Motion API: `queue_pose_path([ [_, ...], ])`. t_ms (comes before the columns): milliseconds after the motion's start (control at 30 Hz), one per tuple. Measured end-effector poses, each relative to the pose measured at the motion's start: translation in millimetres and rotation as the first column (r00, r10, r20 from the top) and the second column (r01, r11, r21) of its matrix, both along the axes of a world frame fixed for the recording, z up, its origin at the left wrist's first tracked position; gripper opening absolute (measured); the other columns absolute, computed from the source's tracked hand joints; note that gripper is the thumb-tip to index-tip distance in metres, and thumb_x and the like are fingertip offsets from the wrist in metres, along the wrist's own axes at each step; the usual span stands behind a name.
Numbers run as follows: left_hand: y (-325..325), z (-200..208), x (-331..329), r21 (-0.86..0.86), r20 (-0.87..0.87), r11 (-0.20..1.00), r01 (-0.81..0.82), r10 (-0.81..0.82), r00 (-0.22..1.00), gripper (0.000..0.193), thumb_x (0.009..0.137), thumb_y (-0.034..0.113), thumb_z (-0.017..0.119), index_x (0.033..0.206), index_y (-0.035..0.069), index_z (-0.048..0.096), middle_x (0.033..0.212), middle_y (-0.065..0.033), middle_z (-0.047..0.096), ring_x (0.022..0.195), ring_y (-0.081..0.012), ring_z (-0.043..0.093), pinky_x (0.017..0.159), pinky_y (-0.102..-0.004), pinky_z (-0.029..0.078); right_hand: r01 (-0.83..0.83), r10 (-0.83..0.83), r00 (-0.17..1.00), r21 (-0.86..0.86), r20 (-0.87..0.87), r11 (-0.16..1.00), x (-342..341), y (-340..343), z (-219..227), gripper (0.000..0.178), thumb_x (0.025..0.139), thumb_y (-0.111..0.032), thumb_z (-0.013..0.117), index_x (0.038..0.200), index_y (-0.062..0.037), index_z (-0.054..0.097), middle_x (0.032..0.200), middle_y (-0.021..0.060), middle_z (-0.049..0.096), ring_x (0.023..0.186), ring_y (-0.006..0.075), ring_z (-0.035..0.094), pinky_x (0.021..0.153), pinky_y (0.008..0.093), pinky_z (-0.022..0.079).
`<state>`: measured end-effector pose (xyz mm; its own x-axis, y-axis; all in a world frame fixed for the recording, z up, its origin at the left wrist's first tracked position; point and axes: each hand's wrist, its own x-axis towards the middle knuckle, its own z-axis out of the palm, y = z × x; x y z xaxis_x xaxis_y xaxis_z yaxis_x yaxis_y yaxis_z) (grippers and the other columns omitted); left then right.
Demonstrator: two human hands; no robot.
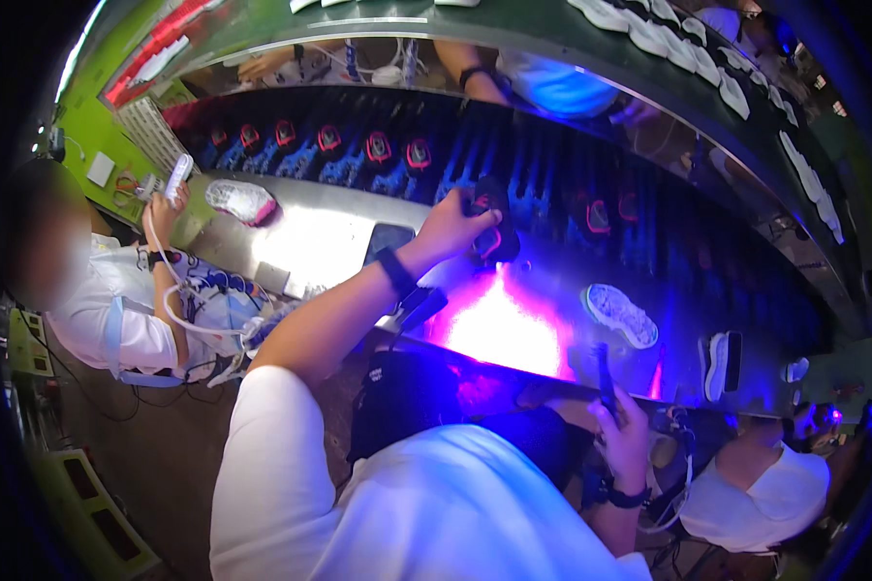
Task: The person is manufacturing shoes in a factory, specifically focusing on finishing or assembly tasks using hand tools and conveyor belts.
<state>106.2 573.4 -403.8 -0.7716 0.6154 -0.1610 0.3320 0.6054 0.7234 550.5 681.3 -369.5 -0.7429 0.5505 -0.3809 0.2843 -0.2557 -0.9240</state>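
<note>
My left hand [458, 229] reaches out over the far side of the metal bench, its fingers wrapped round a dark shoe upper [495, 208] with pink-red trim. Part of the upper is hidden by the hand. Below it, a bright white and pink glow lights the bench top [446, 363]. My right hand [625, 438] is lower and to the right, close to the bench's near edge, closed on a slim dark stick-like tool [605, 376] that points upward. The tool's exact kind cannot be made out. A pale shoe sole [620, 316] lies on the bench beyond the tool.
A dark conveyor [543, 184] carries several dark shoe uppers [378, 147] past the far side. On the left, a co-worker [116, 320] holds a white sole [179, 176] near a white shoe [240, 201]. Another sole [716, 366] and a second person [761, 494] are at the right.
</note>
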Motion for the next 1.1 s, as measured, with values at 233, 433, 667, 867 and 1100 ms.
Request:
queue_pose_path([
  [233,100,-13,-104,-0.506,-0.415,0.862,-0.025,-0.217,0.883,0.04,0.088,0.041,0.07,0.098,0.003,0.075,0.098,-0.0203,0.076,0.093,-0.038,0.074,0.083,-0.048,0.06,0.309,-0.3,0.948,-0.074,0.107,0.948,37,8,-16,0.052,0.101,-0.006,0.064,0.15,-0.0025,0.05,0.104,0.0079,0.072,0.067,0.0066,0.058,0.05,0.0215,0.044],
  [433,118,-27,-107,-0.553,-0.494,0.83,-0.078,-0.251,0.832,0.054,0.085,0.05,0.073,0.109,0.002,0.072,0.112,-0.0221,0.071,0.104,-0.0378,0.07,0.089,-0.0486,0.057,0.317,-0.307,0.933,-0.02,0.189,0.948,46,12,-25,0.048,0.103,-0.009,0.061,0.149,-0.0035,0.049,0.102,0.0086,0.072,0.063,0.007,0.057,0.051,0.0212,0.043],
  [667,176,-47,28,-0.307,-0.464,0.818,0.486,-0.574,0.674,0.084,0.073,0.05,0.085,0.134,-0.001,0.057,0.133,-0.0264,0.056,0.128,-0.042,0.054,0.107,-0.0489,0.048,0.348,-0.327,0.919,-0.061,0.223,0.936,27,21,-35,0.04,0.103,-0.007,0.058,0.142,-0.003,0.052,0.098,0.0062,0.071,0.064,0.007,0.057,0.052,0.0206,0.043],
  [867,186,-83,57,-0.204,-0.411,0.862,0.465,-0.506,0.758,0.075,0.067,0.04,0.089,0.122,-0.003,0.062,0.123,-0.0259,0.055,0.121,-0.0432,0.052,0.105,-0.0478,0.048,0.339,-0.339,0.934,0.022,0.109,0.941,11,19,-20,0.038,0.103,-0.01,0.061,0.14,-0.0022,0.055,0.1,0.0062,0.072,0.063,0.0058,0.056,0.052,0.0208,0.044],
  [1100,172,-64,48,-0.037,-0.409,0.948,0.317,-0.303,0.861,0.077,0.061,0.039,0.091,0.118,-0.006,0.064,0.125,-0.0326,0.055,0.119,-0.0479,0.054,0.108,-0.0469,0.047,0.339,-0.334,0.936,-0.032,0.113,0.94,19,17,-34,0.039,0.103,-0.013,0.062,0.14,-0.0031,0.055,0.1,0.0061,0.072,0.064,0.0063,0.057,0.053,0.0204,0.043],
])
